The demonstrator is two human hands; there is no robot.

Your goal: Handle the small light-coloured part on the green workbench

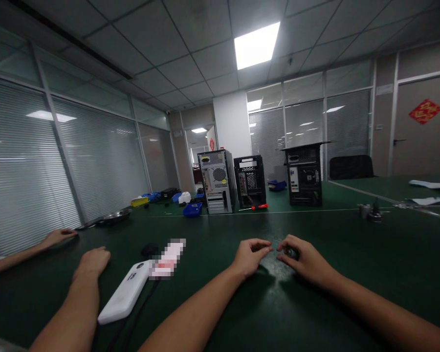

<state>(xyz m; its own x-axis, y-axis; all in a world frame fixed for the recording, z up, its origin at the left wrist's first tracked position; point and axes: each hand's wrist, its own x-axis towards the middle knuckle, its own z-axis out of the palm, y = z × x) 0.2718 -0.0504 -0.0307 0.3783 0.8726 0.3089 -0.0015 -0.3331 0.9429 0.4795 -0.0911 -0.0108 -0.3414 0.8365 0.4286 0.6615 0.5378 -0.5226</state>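
Note:
My left hand hovers low over the green table, thumb and fingertips drawn close in a pinch. Anything between those tips is too small to make out. Facing it across a short gap, my right hand has its fingers curled around a small dark object, mostly hidden by the fingers. Between and just beyond both hands lies a pale, speckled patch of tiny bits or glare; I cannot tell which.
Left of me another person's hands rest near a white power bank with a cable. Farther back stand a silver computer case, two black cases, a red screwdriver and a blue tray. Small metal containers stand right.

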